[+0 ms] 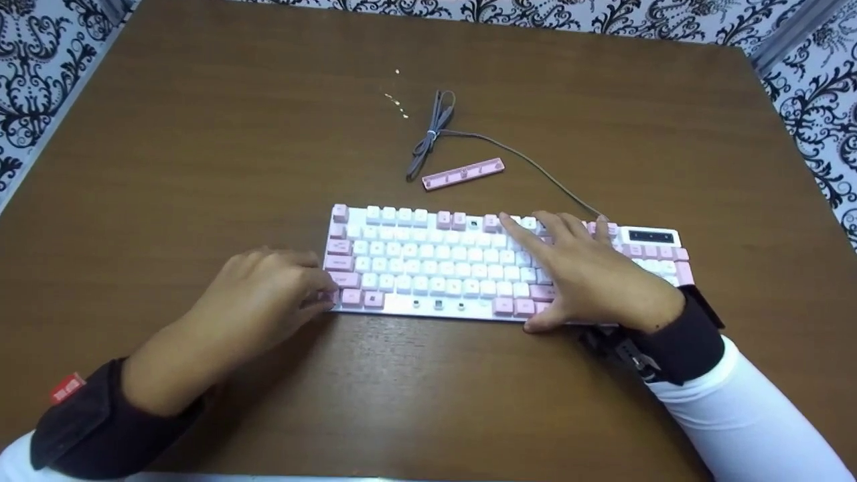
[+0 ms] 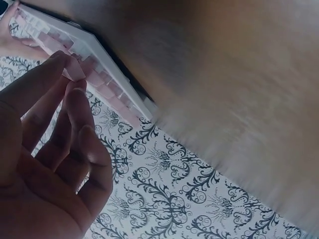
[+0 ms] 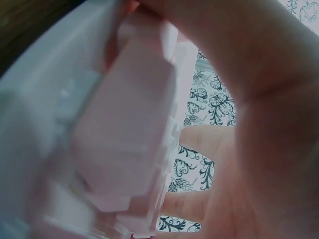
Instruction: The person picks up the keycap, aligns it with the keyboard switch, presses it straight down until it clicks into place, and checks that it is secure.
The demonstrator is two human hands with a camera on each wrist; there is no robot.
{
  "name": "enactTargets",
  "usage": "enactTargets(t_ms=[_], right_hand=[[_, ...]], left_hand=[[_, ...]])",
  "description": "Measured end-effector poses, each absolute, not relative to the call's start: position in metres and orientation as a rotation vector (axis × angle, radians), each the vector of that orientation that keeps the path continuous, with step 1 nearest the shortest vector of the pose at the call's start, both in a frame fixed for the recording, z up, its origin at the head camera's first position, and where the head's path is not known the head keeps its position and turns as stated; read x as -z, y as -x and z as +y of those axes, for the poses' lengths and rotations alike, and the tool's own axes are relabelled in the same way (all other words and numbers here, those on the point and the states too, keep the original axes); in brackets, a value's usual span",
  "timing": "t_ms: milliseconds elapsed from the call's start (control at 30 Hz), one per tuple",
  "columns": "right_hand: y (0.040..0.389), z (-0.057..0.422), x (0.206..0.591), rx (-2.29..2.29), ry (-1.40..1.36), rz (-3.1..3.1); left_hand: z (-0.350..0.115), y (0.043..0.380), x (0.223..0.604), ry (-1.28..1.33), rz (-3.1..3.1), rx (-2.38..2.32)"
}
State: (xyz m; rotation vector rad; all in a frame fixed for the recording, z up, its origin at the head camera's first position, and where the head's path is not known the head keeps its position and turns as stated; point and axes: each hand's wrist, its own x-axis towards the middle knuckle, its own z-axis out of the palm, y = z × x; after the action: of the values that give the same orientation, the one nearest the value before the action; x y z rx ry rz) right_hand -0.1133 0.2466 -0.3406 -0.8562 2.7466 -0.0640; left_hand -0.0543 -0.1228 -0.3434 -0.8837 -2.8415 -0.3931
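Note:
A white and pink keyboard (image 1: 428,306) lies on the table. At its front left corner, my left hand (image 1: 268,288) pinches a pink keycap (image 2: 75,68) between thumb and forefinger, as the left wrist view shows. My right hand (image 1: 586,278) rests spread across the keyboard's right part, fingers fairly straight toward the back edge and thumb at the front edge. Pink keycaps (image 3: 124,114) fill the right wrist view close up. Bare switches show in the front row, and another spot in the top row has no cap. Behind the keyboard lies a long pink spacebar keycap (image 1: 463,175), underside up.
A grey cable (image 1: 529,159) runs from the keyboard's back edge to a tied bundle (image 1: 432,134). Several tiny pale bits (image 1: 396,104) are scattered left of the bundle. The brown wooden table (image 1: 201,167) stands by walls with black and white scroll wallpaper (image 1: 522,12).

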Motion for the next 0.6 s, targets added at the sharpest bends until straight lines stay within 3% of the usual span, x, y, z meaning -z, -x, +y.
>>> enactTargets(t_ms=[300, 600], right_hand=[[0.112, 0.247, 0.341, 0.074, 0.861, 2.740], [0.114, 0.246, 0.340, 0.067, 0.845, 2.733]], left_hand=[[-0.114, 0.055, 0.341, 0.928, -2.799, 0.213], [-0.115, 0.064, 0.338, 1.004, -2.927, 0.383]])
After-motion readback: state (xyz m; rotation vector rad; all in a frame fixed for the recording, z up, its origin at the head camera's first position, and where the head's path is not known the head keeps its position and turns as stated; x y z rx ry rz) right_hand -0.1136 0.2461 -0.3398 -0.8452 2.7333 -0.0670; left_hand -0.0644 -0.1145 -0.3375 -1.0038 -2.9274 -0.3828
